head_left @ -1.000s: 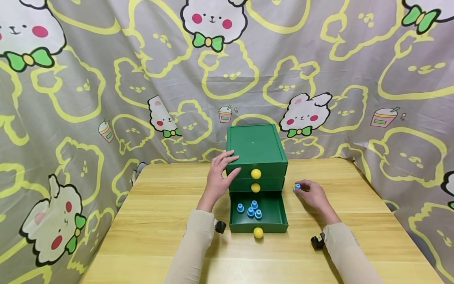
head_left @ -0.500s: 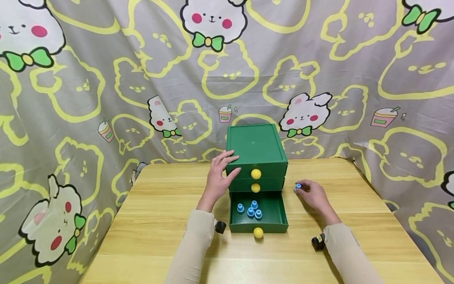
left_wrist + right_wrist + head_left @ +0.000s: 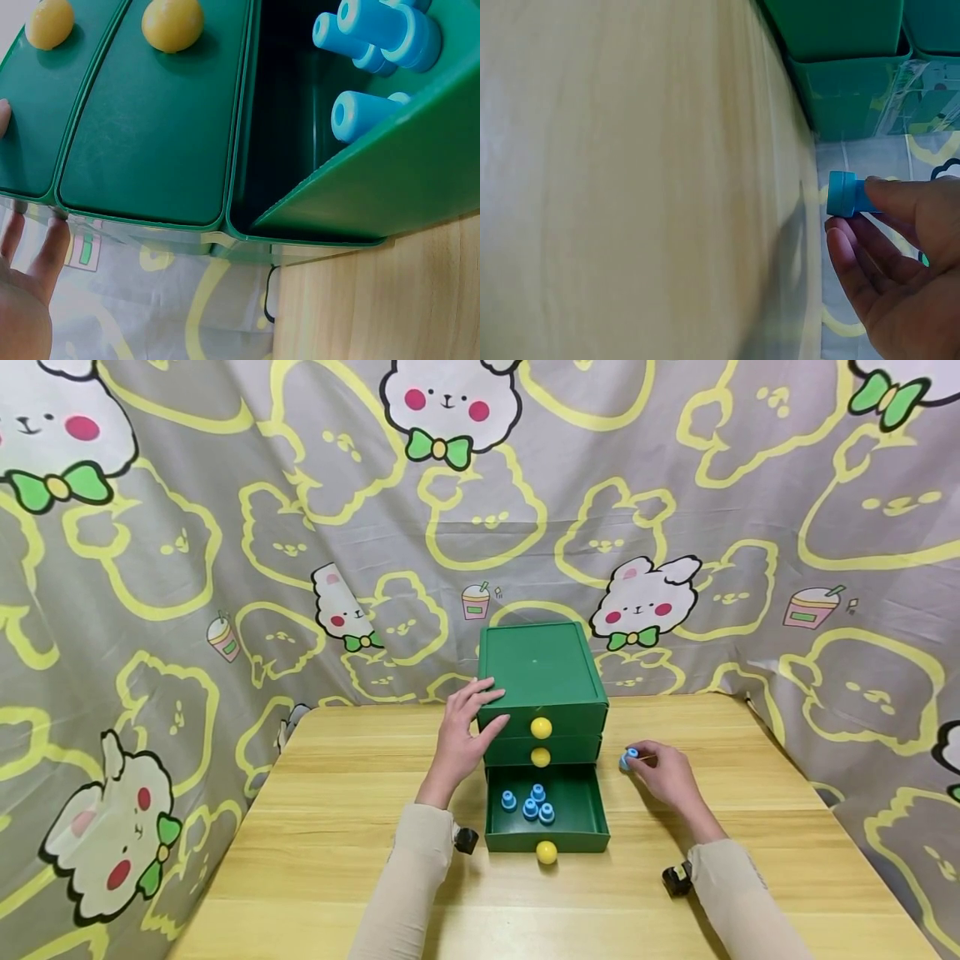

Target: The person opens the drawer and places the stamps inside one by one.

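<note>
A green drawer chest (image 3: 540, 664) with yellow ball knobs stands on the table, its bottom drawer (image 3: 588, 802) pulled out. Several blue plastic pegs with wide bases, such as this blue peg (image 3: 546, 812), sit in that drawer; the left wrist view shows another blue peg (image 3: 364, 116) up close. My left hand (image 3: 461, 731) rests against the chest's left front corner, fingers extended along its top and front. To the right of the chest, my right hand (image 3: 663, 772) pinches one blue peg (image 3: 843, 193) between thumb and fingers, its wide end facing outward.
The two upper drawers are closed, with yellow knobs (image 3: 541, 727) sticking out in front. Behind the wooden table (image 3: 337, 860) hangs a patterned curtain (image 3: 480, 527). A black wrist camera (image 3: 466, 839) sits beside the left sleeve, near the open drawer.
The right wrist has turned slightly, and the pinched peg shows a little more from between the fingers. The left hand and the pegs in the drawer have stayed put.
</note>
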Available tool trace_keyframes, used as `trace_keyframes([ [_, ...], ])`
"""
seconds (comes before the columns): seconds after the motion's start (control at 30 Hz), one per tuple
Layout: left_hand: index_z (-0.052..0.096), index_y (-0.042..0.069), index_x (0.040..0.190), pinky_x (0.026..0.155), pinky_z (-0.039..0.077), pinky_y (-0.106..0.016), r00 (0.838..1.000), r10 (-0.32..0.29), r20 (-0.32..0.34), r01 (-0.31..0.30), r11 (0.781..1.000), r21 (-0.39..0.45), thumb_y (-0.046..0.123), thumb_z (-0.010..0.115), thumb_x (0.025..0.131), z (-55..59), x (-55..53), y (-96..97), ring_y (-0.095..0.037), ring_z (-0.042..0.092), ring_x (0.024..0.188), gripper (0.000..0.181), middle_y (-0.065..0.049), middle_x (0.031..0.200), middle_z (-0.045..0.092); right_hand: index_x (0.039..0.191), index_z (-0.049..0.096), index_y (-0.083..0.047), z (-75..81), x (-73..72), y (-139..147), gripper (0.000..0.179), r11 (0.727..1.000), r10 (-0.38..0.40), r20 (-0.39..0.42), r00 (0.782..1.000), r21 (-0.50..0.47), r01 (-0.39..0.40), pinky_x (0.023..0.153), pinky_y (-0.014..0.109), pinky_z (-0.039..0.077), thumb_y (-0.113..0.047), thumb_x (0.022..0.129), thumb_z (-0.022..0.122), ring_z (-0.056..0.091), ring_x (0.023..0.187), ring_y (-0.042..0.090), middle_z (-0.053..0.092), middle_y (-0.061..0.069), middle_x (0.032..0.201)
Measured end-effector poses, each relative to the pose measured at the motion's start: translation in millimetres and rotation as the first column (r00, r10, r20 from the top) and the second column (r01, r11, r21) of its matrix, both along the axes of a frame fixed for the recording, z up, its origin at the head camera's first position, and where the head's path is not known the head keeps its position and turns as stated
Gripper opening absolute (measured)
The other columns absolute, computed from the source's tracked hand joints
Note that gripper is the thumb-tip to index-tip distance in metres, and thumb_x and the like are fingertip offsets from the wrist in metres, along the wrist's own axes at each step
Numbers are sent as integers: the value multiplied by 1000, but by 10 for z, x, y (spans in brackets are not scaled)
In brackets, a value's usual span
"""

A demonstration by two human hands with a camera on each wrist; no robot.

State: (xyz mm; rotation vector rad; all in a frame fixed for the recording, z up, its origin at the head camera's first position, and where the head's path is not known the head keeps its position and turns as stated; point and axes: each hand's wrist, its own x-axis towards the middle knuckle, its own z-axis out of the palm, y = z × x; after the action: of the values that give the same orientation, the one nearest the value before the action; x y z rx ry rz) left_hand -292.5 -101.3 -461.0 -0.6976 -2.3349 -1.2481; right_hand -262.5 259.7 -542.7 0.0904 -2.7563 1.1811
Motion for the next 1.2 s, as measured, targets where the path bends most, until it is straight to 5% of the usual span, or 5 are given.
trace_keyframes([
  [0.27,65,30,138,119,34,-60,1000,-4,-2,4,1000,5,35,70,101,-1,-1,0,-25,31,155,38,11,157,48,123,71,2,91,68,-37,26,1000,11,-26,1000,-1,-11,77,37,57,-14,102,65,71,97,34,75,19,108],
  [0.5,65,30,138,119,34,-60,1000,-3,1,3,1000,7,34,70,100,-2,2,-1,-18,30,155,39,12,157,48,119,73,2,155,123,-97,24,1000,25,-63,998,21,-23,81,47,59,-14,101,68,72,94,34,76,19,104],
  [1.2,65,29,138,120,33,-61,1000,0,5,0,1000,4,35,70,100,3,0,5,-18,29,155,38,11,157,48,112,75,1,277,282,-258,19,997,74,-114,991,21,-72,81,48,61,-12,98,72,74,90,30,77,15,102],
])
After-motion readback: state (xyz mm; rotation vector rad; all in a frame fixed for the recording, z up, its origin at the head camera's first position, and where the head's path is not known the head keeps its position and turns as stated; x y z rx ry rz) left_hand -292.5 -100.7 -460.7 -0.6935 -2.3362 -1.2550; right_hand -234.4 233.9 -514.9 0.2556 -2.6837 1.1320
